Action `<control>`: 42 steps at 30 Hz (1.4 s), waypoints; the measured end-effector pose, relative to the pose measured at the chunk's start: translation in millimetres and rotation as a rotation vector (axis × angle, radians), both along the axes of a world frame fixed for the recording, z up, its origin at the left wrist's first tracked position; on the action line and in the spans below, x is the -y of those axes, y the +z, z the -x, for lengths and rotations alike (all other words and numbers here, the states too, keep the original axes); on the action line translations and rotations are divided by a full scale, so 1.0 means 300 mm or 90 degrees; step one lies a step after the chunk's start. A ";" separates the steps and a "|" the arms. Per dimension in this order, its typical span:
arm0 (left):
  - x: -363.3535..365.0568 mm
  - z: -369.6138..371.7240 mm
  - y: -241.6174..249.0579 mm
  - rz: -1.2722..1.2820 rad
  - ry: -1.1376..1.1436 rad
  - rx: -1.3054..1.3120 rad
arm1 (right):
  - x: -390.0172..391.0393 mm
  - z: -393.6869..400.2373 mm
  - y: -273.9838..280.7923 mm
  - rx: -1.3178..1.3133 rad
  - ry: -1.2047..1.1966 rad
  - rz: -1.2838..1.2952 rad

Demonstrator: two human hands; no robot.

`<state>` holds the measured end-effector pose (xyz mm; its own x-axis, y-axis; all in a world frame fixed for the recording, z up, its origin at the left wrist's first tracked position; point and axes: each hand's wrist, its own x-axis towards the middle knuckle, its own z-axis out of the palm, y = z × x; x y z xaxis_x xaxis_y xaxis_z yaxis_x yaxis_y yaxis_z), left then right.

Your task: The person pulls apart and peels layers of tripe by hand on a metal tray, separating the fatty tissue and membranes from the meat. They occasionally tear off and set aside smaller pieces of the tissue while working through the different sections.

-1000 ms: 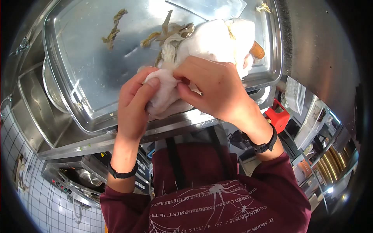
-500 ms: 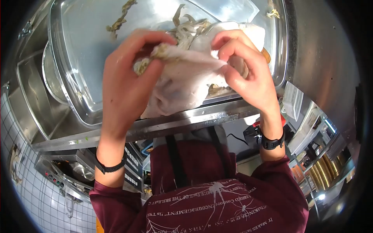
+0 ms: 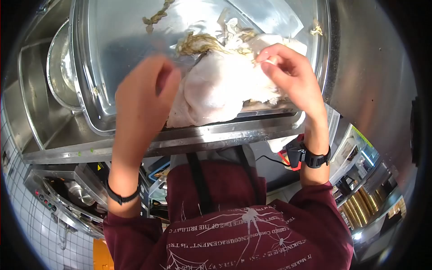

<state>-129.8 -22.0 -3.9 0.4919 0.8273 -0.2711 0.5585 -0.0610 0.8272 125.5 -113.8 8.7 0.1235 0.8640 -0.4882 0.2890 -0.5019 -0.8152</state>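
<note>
A pale, wet, soft piece (image 3: 211, 85) with a rounded, pouch-like bulge lies at the front of a metal tray (image 3: 112, 81), lapping over its near rim. Along its far side runs yellow-brown stringy matter (image 3: 200, 43). My right hand (image 3: 290, 72) pinches the pale piece near its right end, thumb against curled fingers. To the left of the bulge, my left hand (image 3: 144, 99) is raised and smeared by motion, its fingers bent. Whether that hand holds anything, I cannot tell.
A dark twisted strand (image 3: 157, 18) lies at the tray's far left, and a small yellowish scrap (image 3: 317, 29) at its right. A flat silvery sheet (image 3: 279, 18) covers the far right corner. A metal bowl (image 3: 58, 67) stands left of the tray.
My left hand has come away from the pale piece, which was stretched between both hands and now lies lower, bulging. The stringy matter shows along its far side. My right hand stays at the right end.
</note>
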 end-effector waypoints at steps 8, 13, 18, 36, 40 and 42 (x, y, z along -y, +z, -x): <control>0.167 0.023 -0.085 -0.087 -0.059 -0.105 | 0.041 -0.016 -0.004 -0.184 -0.209 -0.111; 0.117 0.020 -0.086 0.159 -0.034 -0.064 | 0.062 -0.013 -0.001 -0.210 -0.230 -0.121; 0.104 0.056 -0.059 0.499 0.250 0.250 | 0.107 0.000 0.010 -0.069 -0.165 -0.083; 0.062 0.106 -0.059 0.307 0.220 0.150 | 0.165 0.069 0.035 0.320 -0.023 0.119; 0.078 0.081 -0.030 -0.106 0.147 -0.023 | 0.230 0.062 0.045 0.204 -0.110 0.075; 0.089 0.063 0.018 -0.215 0.094 -0.014 | 0.234 0.105 0.069 0.134 -0.153 -0.016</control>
